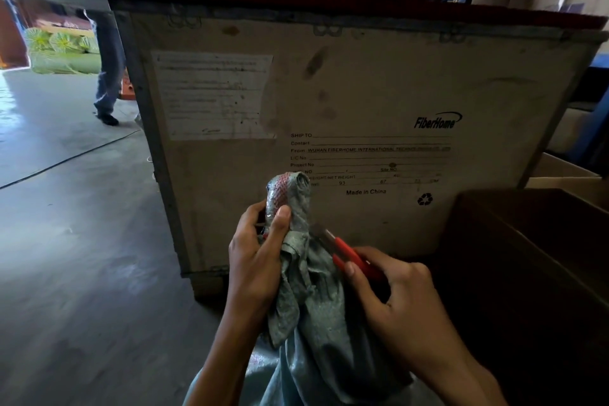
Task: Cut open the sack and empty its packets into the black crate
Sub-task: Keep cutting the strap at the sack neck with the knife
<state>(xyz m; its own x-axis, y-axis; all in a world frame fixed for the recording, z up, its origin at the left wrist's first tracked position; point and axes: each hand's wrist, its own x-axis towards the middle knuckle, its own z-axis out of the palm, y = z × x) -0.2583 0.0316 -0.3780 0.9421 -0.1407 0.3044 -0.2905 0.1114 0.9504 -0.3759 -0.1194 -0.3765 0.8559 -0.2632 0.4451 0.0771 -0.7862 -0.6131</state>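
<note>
A big pale wooden shipping box [329, 115] fills the view from the 10 to the 2 o'clock side, its face printed with "FiberHome", "SHIP TO" and "Made in China", a worn paper label [214, 95] stuck on at the 10 o'clock part. The grey concrete floor [72, 241] spreads away at 9 o'clock, where another person's trouser leg [107, 76] stands far off. At 3 to 4 o'clock sits a dark open crate [534, 257], its inside in shadow, just beside the sack.

The grey-green woven sack [316, 323] rises from 6 o'clock toward the centre, its bunched neck upright and wound with red-and-white tape [280, 191] at the top.

The left hand [257, 260] comes up from 6 o'clock, wrist bent back, its grip pressed around the neck of the sack: thumb laid up along the near side onto the taped part, fingers curled round the far side. The right hand [402, 300] reaches in from 5 o'clock, palm turned down, its grip pinching the red-handled cutter [349, 255] between thumb and curled fingers. The cutter points toward 10 o'clock, and its metal blade end touches the sack's neck just below the left thumb.
</note>
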